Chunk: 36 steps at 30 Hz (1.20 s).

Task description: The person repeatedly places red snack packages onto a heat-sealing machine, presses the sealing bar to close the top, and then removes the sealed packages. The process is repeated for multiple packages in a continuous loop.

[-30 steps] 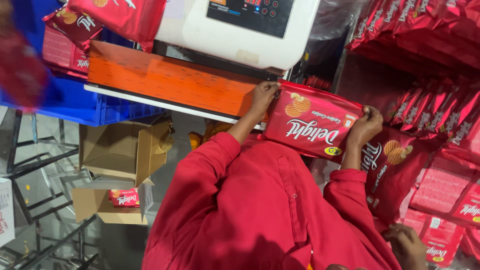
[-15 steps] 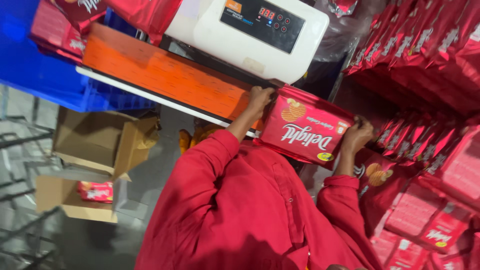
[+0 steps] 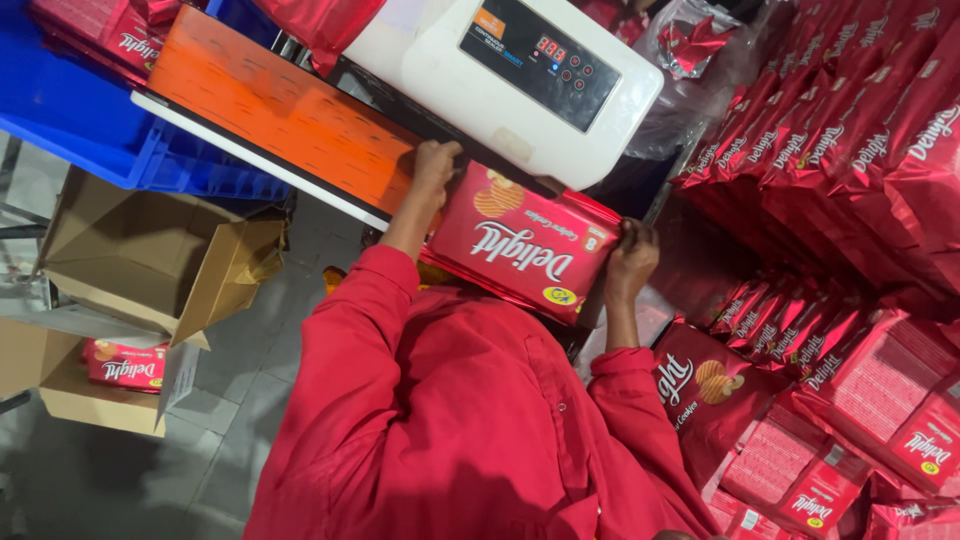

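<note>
1. A red, glossy, rectangular cookie packet (image 3: 522, 252) with a biscuit picture on its face is held level between both hands, its far edge tucked under the front of a white sealing machine (image 3: 520, 75) with a dark control panel.
2. The left hand (image 3: 436, 168) grips the packet's left end, fingers curled over the top corner, right beside the machine's orange conveyor belt (image 3: 270, 105).
3. The right hand (image 3: 630, 258) clasps the packet's right end, fingers wrapped round the edge and thumb on the side.
4. Both arms wear red sleeves (image 3: 350, 350), and the red garment fills the lower middle of the view.
5. To the right, many similar red packets (image 3: 850, 130) lie overlapped in rows, with more loose ones (image 3: 800, 440) heaped below them.
6. A blue plastic crate (image 3: 90, 120) sits at the upper left, partly behind the belt.
7. Below the belt on the left stands an open brown cardboard box (image 3: 150, 260); a second cardboard box (image 3: 60, 390) nearer the corner holds one red packet (image 3: 125, 362).
8. The floor beneath is grey tile (image 3: 270, 340).
</note>
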Available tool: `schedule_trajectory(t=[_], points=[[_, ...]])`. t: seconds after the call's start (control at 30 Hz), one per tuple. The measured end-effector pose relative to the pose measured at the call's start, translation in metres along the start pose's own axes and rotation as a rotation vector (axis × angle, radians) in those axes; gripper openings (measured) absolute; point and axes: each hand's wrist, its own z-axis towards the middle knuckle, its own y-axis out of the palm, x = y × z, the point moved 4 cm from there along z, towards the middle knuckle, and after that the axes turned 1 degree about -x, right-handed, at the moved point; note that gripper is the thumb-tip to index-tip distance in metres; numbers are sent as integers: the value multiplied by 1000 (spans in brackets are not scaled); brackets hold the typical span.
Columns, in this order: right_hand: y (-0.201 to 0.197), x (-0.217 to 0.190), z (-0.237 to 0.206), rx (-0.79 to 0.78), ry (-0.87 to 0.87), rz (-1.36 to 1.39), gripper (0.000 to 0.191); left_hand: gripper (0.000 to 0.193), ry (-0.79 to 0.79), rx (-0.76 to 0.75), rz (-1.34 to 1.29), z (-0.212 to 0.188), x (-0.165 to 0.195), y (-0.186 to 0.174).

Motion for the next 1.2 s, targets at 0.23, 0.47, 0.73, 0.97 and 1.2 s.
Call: schedule_trajectory(t=[0.23, 0.47, 0.73, 0.97, 1.2], points=[[41, -47, 8, -43, 52, 137, 6, 26, 157, 126, 135, 31, 48, -48], [100, -46, 10, -211, 771, 810, 12, 20, 329, 152, 78, 29, 117, -116], [48, -40, -46, -51, 592, 655, 29, 49, 1070, 370, 853, -61, 129, -147], [-81, -41, -157, 239, 342, 4, 13, 42, 1218, -692, 989, -100, 78, -91], [-133, -98, -280, 324, 603, -408, 12, 48, 1195, -864, 978, -79, 81, -61]])
